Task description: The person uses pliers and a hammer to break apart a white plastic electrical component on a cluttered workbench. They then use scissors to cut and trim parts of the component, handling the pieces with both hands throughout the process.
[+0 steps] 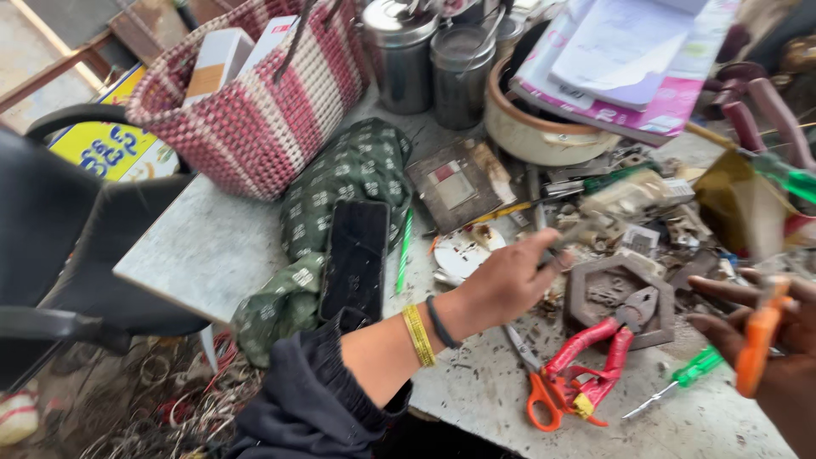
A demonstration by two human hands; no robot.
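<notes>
A: What's the left hand (508, 283) doing?
B: Reaching to 1 o'clock, fingers pinched on a small grey part (568, 240), just beyond the red pliers (595, 357).
A: And the right hand (765, 340)?
B: At 3 o'clock, fingers curled around an orange-handled tool (759, 344).

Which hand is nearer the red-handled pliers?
Right. The right hand, holding an orange-handled tool, is just right of the red-handled pliers; the left hand reaches into the clutter up-left of them.
</notes>
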